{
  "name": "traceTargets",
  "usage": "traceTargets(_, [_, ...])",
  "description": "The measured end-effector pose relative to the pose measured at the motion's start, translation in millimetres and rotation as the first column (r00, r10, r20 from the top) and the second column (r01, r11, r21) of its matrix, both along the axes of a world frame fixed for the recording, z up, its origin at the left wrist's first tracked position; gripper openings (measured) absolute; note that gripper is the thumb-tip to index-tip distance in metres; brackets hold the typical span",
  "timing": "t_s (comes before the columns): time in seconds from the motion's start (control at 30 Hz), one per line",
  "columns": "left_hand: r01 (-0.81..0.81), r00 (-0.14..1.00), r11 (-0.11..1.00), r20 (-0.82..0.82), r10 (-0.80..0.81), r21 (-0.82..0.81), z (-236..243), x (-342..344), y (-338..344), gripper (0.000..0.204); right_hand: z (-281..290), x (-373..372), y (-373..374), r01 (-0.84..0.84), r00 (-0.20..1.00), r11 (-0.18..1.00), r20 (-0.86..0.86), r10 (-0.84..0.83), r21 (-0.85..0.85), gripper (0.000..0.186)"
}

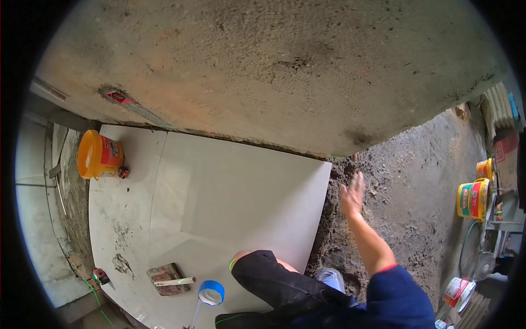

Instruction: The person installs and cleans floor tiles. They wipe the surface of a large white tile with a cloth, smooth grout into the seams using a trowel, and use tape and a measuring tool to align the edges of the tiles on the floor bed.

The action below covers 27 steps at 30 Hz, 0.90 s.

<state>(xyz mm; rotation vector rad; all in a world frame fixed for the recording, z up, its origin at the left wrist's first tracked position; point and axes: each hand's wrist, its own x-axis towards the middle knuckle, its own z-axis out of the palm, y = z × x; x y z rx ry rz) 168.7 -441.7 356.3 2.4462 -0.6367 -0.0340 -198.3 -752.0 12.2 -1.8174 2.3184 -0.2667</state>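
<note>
My right hand (pixel 353 196) reaches out over rough grey mortar (pixel 394 214), just past the right edge of a large pale tile (pixel 246 186). Its fingers are stretched out and it holds nothing. Whether the hand touches the mortar I cannot tell. My left hand does not show. By my bent knee, a round blue-rimmed thing with a white inside (pixel 211 293) stands on the tile surface. Left of it is a dirty flat block with a wooden handle (pixel 170 278), like a float.
At the far left stands a yellow bucket (pixel 98 153) with a tape measure (pixel 123 172) beside it. A red-and-black tool (pixel 100 276) sits at the left tile edge. A rough plastered wall (pixel 263 71) rises ahead. Yellow buckets (pixel 473 198) stand at right.
</note>
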Motion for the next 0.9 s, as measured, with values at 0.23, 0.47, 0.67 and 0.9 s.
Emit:
traceTargets(0.23, [0.516,0.850,0.856,0.094,-0.518,0.044,-10,-21,-58,0.016,141,87,115,-0.654,0.613,0.745,0.672,0.415,0.136,0.082])
traceTargets(0.47, [0.834,0.550,0.549,0.131,-0.825,-0.051,-15,-66,-115,0.015,223,152,128,-0.942,0.165,0.335,0.824,0.543,-0.032,0.097])
traceTargets(0.67, [0.855,0.497,0.453,0.152,-0.854,-0.251,-14,-72,-147,0.022,164,137,131,-0.817,0.315,0.530,0.593,0.741,-0.228,0.075])
traceTargets(0.9, [0.596,0.799,0.799,-0.158,-0.580,0.079,-115,-8,-65,0.036,30,132,43,-0.145,0.854,0.989,0.505,0.125,0.000,0.101])
